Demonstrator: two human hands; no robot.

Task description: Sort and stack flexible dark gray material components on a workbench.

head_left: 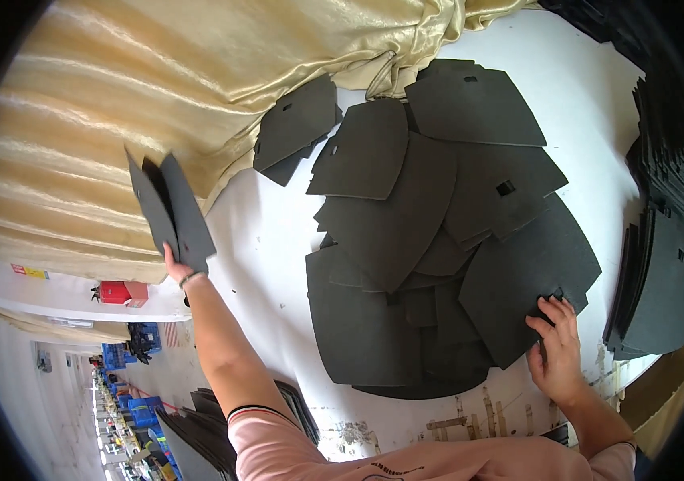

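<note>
My left hand (179, 263) is out at the left, closed round the lower end of a few dark grey foam sheets (187, 210) that fan apart at the top, in front of the gold curtain. At the right, my right hand (558, 345) lies with bent fingers on the lower edge of a black foam sheet (526, 272); its fingertips rest at a small slot there. Under and beside that sheet spreads a loose pile of similar curved black sheets (390, 208) on the white table (258, 240). Several show a small rectangular cut-out.
Tall stacks of black sheets (662, 280) stand along the right edge. A smaller group of sheets (298, 120) lies by the gold curtain (117, 104). More sheets (197, 433) lean below my left arm. A red fire extinguisher (117, 293) and blue crates (145, 410) are farther left.
</note>
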